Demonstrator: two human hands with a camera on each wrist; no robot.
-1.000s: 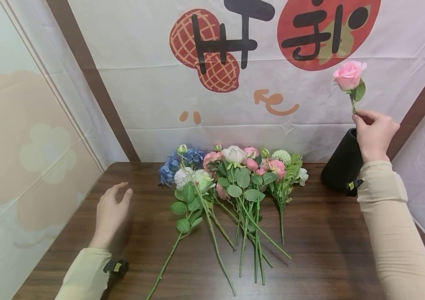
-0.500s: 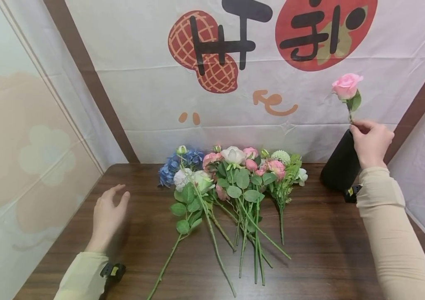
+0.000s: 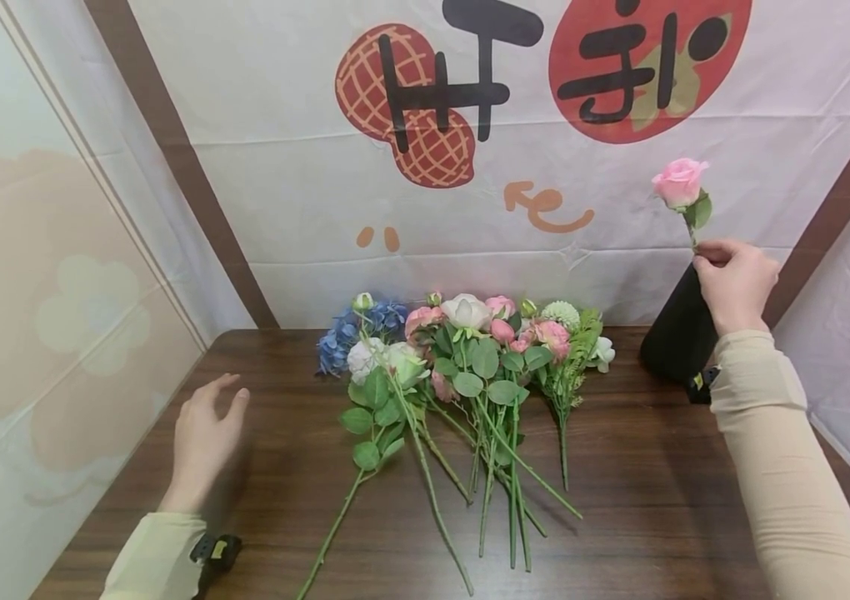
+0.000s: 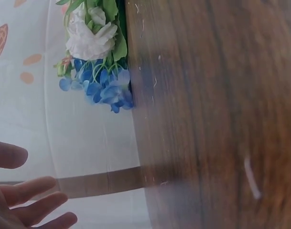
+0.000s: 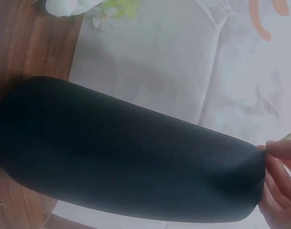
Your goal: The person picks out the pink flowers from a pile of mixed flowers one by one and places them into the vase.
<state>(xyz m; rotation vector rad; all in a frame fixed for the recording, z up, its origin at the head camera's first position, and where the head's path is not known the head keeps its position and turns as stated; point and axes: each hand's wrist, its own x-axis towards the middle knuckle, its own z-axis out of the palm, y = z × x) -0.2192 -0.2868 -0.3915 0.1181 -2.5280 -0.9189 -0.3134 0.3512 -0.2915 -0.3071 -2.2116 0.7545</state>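
A pink rose [image 3: 679, 183] stands upright in my right hand [image 3: 738, 282], its stem pinched between thumb and fingers just under the leaf. That hand is at the mouth of a tall black vase [image 3: 678, 332], and the lower stem is hidden by the hand and vase. In the right wrist view the fingertips lie against the rim of the vase [image 5: 135, 152]. My left hand [image 3: 203, 437] hovers over the left of the table, fingers loosely spread and holding nothing. Nearest to it are blue hydrangeas [image 3: 342, 342], seen also in the left wrist view.
Several flowers lie in a row on the brown wooden table [image 3: 267, 517]: a white rose [image 3: 467, 309], pink blooms [image 3: 551, 337] and a green fern sprig [image 3: 586, 337]. Their stems [image 3: 432, 508] point toward the front edge. A printed cloth [image 3: 282, 167] hangs behind.
My right hand has come down and slightly left with the rose, lowering it at the vase. My left hand has drifted a little left and down.
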